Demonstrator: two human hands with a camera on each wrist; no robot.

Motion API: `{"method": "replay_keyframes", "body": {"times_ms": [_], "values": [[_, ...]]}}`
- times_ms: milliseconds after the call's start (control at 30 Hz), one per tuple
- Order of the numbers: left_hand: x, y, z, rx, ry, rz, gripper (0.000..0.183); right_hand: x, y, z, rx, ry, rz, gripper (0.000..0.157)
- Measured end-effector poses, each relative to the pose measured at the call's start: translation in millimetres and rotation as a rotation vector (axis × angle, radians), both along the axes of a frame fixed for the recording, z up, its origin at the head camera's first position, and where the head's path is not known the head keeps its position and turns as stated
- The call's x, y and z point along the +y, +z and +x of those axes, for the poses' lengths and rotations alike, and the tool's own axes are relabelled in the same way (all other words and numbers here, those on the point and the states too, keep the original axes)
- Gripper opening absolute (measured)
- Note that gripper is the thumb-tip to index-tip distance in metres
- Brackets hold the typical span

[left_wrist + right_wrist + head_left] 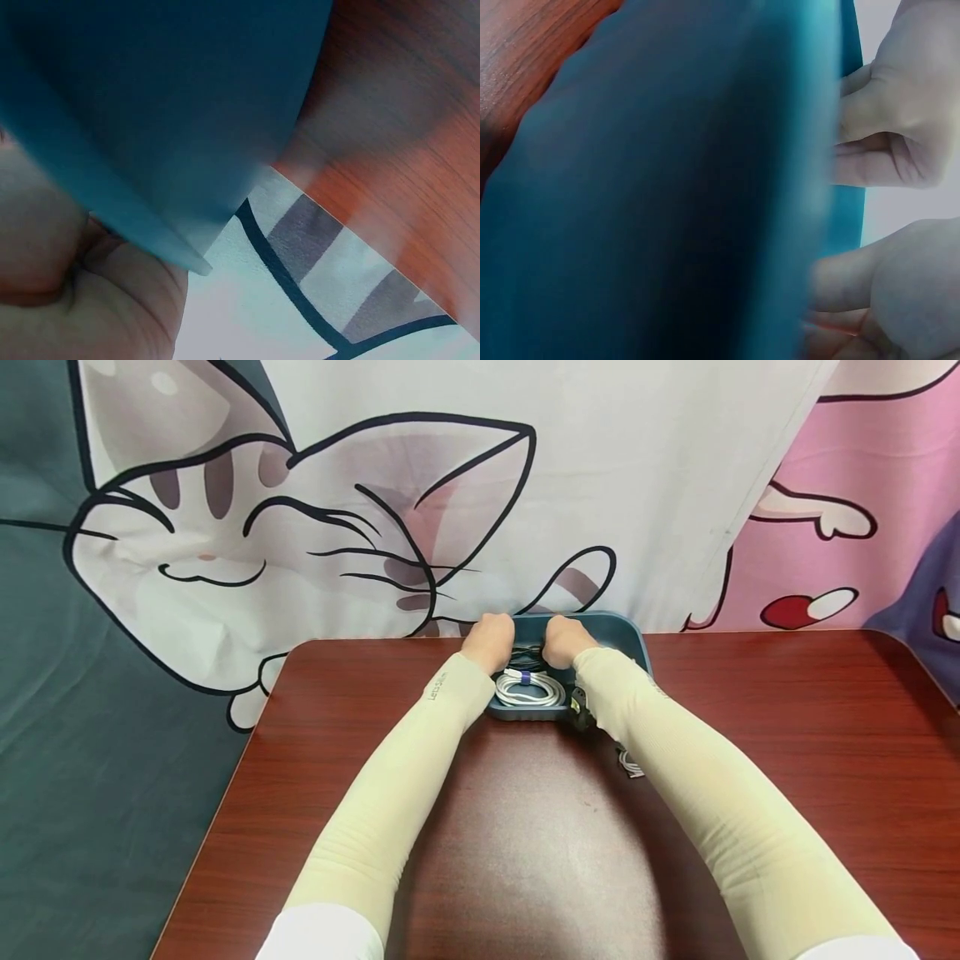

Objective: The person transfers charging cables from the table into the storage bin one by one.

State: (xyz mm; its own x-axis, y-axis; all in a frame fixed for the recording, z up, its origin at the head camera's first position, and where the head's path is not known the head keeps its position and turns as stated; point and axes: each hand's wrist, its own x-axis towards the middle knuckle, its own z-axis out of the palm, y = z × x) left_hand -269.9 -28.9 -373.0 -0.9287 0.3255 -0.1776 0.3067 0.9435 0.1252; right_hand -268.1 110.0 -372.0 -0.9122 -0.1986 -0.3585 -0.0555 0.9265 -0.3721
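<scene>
A blue bin [567, 713] stands at the table's far edge, with both hands inside its rim. My left hand [490, 642] is at its left side and my right hand [564, 642] around its middle. Between them lies a coiled black cable [527, 658]; the curled fingers of both hands hold its two sides, fingertips hidden. Nearer the front of the bin rests a coiled white cable [529, 690] with a purple tie [526, 677]. In the right wrist view the bin wall [667, 187] covers most of the picture, and both hands show past its rim.
On the brown table [787, 710], a light looped cable [632, 763] lies partly under my right forearm. A black device [580, 707] sits at my right wrist. Behind the table hangs a cloth [645, 485] printed with cartoon animals, close to the bin's back rim.
</scene>
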Motion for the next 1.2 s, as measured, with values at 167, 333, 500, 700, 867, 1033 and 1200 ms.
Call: {"method": "replay_keyframes", "body": {"times_ms": [167,333,500,700,867,1033,1200], "values": [[-2,1.0,1.1,-0.019,-0.010,0.020,0.021,1,-1.8,-0.3,0.017,-0.007,-0.031,0.036],[-4,1.6,0.4,-0.044,-0.019,0.022,0.021,2,-2.5,0.0,0.030,-0.017,-0.073,0.047],[-6,3.1,-0.9,-0.036,-0.050,-0.001,0.020,7,-2.3,0.4,0.034,-0.038,-0.123,0.049],[-6,8.3,-1.6,-0.011,-0.063,-0.010,0.019,12,0.3,2.7,0.037,-0.057,-0.142,0.044],[-7,13.7,0.5,0.014,-0.081,-0.022,0.017,9,5.4,7.2,0.035,-0.049,-0.140,0.042],[-7,20.5,4.9,0.028,-0.090,0.015,0.018,6,12.0,11.1,0.043,-0.037,-0.154,0.041],[-6,26.4,10.2,0.024,-0.103,0.042,0.018,9,17.5,16.2,0.068,-0.044,-0.184,0.040]]}}
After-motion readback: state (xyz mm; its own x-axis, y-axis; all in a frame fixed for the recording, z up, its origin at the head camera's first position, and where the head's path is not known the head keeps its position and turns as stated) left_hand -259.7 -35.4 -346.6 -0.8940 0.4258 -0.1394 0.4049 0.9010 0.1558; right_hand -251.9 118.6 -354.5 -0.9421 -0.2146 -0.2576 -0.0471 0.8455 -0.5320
